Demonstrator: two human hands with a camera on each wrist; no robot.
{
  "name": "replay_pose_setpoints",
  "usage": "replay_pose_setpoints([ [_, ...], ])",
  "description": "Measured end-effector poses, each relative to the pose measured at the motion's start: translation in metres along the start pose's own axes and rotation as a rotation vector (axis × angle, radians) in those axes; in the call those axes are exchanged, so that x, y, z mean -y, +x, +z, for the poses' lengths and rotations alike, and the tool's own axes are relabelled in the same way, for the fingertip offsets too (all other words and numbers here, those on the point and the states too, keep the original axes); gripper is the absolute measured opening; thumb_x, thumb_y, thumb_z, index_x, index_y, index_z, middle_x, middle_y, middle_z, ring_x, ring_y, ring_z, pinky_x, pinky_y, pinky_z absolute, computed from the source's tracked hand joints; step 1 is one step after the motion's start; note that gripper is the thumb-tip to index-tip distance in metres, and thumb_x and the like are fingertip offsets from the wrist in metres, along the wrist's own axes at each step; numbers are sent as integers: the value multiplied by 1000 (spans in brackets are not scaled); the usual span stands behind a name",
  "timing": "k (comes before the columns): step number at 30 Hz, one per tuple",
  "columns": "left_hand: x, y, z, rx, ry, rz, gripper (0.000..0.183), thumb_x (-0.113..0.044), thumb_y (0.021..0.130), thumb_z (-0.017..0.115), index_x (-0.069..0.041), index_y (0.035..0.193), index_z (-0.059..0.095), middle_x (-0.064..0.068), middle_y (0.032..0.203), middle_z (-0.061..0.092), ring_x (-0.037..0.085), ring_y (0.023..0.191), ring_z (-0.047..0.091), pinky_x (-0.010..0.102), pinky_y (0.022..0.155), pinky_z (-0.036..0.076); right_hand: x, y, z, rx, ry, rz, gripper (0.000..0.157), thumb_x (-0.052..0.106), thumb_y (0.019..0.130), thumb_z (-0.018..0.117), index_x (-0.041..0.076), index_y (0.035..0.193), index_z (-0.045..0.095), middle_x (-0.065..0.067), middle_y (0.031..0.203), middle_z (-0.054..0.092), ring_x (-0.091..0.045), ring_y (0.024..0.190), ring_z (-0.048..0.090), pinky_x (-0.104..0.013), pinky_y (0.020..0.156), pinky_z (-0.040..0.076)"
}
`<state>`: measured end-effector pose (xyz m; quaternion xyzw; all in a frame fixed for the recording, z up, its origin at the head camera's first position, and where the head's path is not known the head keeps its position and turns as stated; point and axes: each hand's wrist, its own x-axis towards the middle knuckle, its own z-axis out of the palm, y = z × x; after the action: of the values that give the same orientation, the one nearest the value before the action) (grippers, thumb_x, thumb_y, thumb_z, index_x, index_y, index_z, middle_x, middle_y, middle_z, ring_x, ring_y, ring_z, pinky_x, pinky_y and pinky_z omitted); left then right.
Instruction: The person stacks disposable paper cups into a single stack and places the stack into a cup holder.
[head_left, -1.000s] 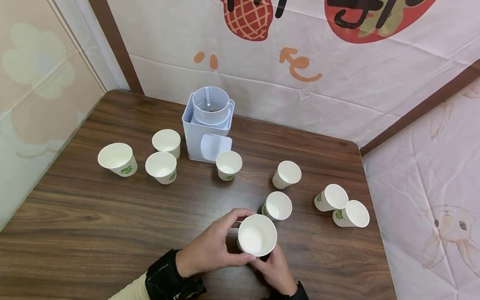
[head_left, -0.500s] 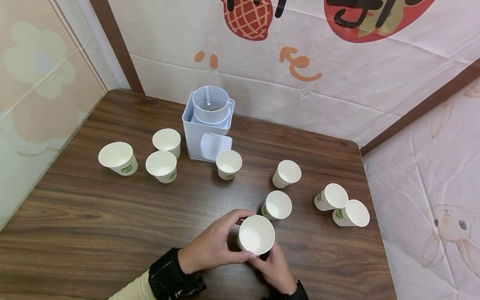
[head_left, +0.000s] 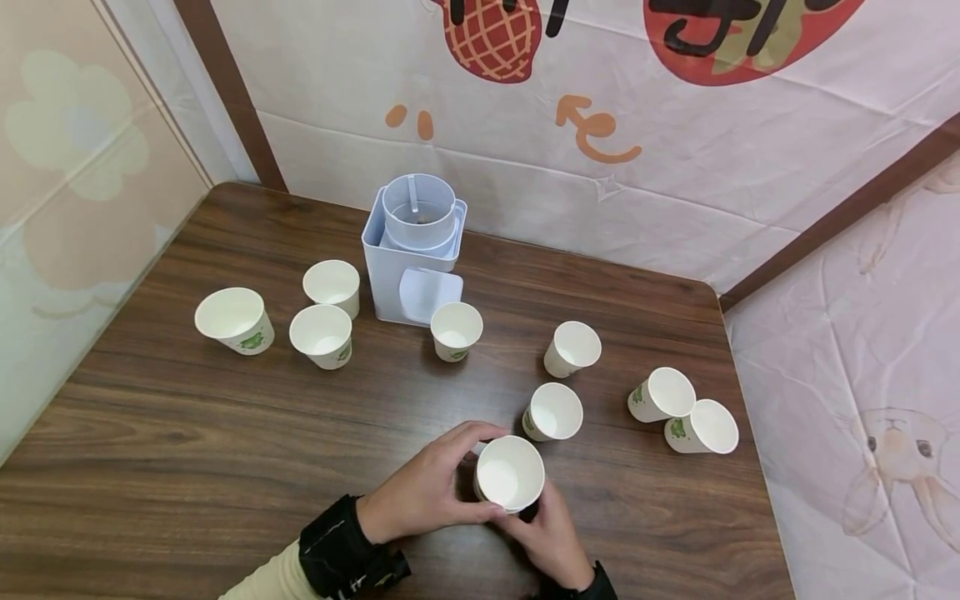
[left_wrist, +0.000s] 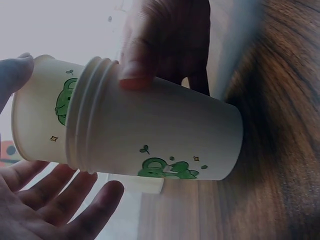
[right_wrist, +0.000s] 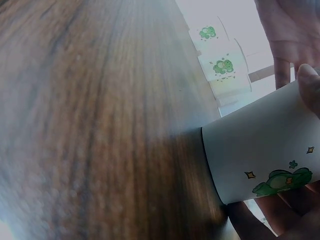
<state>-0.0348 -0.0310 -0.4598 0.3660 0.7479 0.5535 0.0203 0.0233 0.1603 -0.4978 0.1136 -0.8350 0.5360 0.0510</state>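
Observation:
In the head view my left hand [head_left: 420, 492] holds the topmost white paper cup [head_left: 510, 473] by its rim, thumb on the near side and fingers on the far side. The left wrist view shows this cup sitting partway inside a short stack of paper cups [left_wrist: 165, 127] printed with green cartoon animals, its upper part standing out above several rims. My right hand [head_left: 553, 537] grips the stack from the near right, its thumb against the wall just under the rims. The stack's base is close over the wooden table. Another paper cup [head_left: 553, 412] stands just beyond my hands.
A light-blue box-shaped dispenser [head_left: 388, 283] stands at the back, with a paper cup [head_left: 456, 329] in front. Three cups, including one at far left [head_left: 236, 317], stand left of it. Another cup [head_left: 573, 348] and a touching pair [head_left: 662, 393] stand right. A printed cloth wall [head_left: 487, 158] borders the table.
The topmost cup has sunk lower toward the stack, its rim looking smaller in the head view. My left hand has gone down with it, while my right hand stays in place.

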Motion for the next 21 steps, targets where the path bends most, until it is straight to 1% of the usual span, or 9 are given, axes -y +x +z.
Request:
replay_pose_setpoints([
  [4,3,-1,1,18,1,-13,71,-38,76,77,-11,134,48,1,130,54,11,110,53,26,81,52,0,0,0,-7,1,-15,65,3,70,79,-5,127,50,-16,120,62,-17,110,56,-39,90,49],
  [9,7,-3,2,30,7,-5,70,-37,77,76,-9,134,47,3,129,54,11,107,54,24,81,52,0,0,0,-5,7,-20,65,5,71,79,-5,128,49,-15,121,62,-16,111,56,-37,91,49],
  [10,8,-3,2,29,12,4,70,-37,77,76,-8,134,47,4,129,55,12,107,54,25,80,52,0,0,0,-4,8,-19,66,5,71,79,-5,129,49,-15,121,62,-16,111,56,-36,91,49],
  [16,13,-5,4,34,8,4,72,-38,76,77,-8,134,47,3,129,55,11,104,54,33,79,54,0,1,0,4,6,-32,66,6,72,79,-5,129,48,-16,121,61,-16,112,56,-35,92,48],
  [21,16,-7,4,50,24,18,72,-37,77,76,-8,136,46,5,129,54,12,100,55,35,81,53,0,0,0,-1,4,-25,67,8,72,79,-4,130,48,-15,122,61,-18,111,56,-36,92,48],
])
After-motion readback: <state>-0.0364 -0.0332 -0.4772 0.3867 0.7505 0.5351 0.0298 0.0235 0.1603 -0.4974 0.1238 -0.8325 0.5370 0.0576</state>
